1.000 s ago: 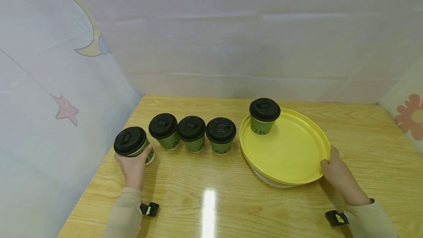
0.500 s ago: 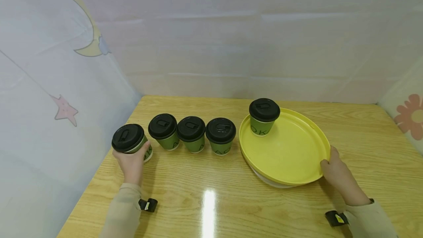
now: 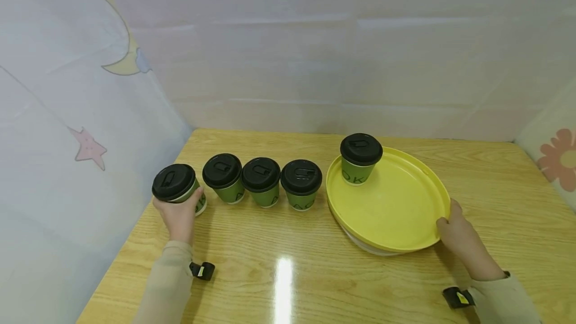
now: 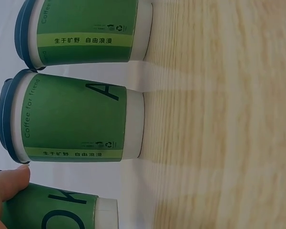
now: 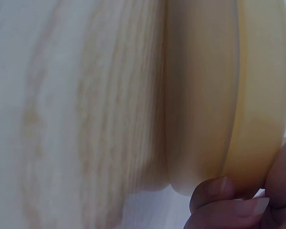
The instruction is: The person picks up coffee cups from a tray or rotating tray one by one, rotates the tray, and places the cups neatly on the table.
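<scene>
At the left end of a row of lidded paper coffee cups, my left hand [image 3: 179, 216] grips a green coffee cup [image 3: 201, 203] with a black lid, its thumb showing along the side. Part of this cup, with dark letters, and the thumb [image 4: 12, 183] appear in the left wrist view. On the right, my right hand [image 3: 461, 234] holds the edge of a round yellow tray [image 3: 396, 214], fingertips under the rim and thumb on top. One more coffee cup [image 3: 357, 171] stands upright on the tray's far left part.
Three matching cups stand in a row between the left hand and the tray: a left one [image 3: 229, 191], a middle one [image 3: 265, 196] and a right one [image 3: 300, 200]. A pale round base [image 3: 371, 249] shows under the tray. A fabric backdrop [image 3: 288, 74] rises behind the wooden table [image 3: 252, 264].
My left hand has shifted slightly left and toward the back of the table, with the cup in its grip. The right hand, the tray and the other cups have stayed in place.
</scene>
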Demonstrator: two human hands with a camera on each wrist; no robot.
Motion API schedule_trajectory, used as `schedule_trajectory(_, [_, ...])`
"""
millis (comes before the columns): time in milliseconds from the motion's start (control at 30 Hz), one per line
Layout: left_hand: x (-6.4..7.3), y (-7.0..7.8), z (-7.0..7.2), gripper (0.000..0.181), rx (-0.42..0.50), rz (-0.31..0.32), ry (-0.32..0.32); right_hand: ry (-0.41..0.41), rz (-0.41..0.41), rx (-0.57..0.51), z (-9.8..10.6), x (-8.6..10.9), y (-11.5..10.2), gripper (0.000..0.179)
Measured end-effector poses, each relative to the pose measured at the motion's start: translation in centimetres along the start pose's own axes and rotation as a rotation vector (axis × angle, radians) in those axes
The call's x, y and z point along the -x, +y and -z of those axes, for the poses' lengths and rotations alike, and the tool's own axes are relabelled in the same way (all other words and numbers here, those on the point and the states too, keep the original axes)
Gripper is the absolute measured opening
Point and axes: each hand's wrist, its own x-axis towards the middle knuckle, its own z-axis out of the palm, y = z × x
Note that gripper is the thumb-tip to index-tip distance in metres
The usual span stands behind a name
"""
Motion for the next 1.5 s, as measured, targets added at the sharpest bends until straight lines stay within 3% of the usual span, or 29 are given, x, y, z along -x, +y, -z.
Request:
schedule_trajectory(600, [-1.7, -0.4, -0.7, 0.100, -0.033, 0.028, -0.037, -0.007, -0.014, 0.017, 0.2, 0.1, -0.1, 0.061])
schedule_trajectory(1200, [-2.4, -0.8, -1.1, 0.098, -0.053, -0.013, -0.010, -0.016, -0.014, 0.005, 0.2, -0.1, -0.4, 0.062])
schedule_trajectory(1333, [-2.4, -1.1, -0.7, 0.097, -0.063, -0.020, -0.042, -0.019, -0.018, 0.004, 0.2, -0.1, -0.3, 0.061])
schedule_trajectory(1500, [-2.1, -1.1, 0.6, 0.097, -0.101, -0.030, -0.159, -0.018, -0.018, 0.010, 0.2, -0.1, -0.3, 0.061])
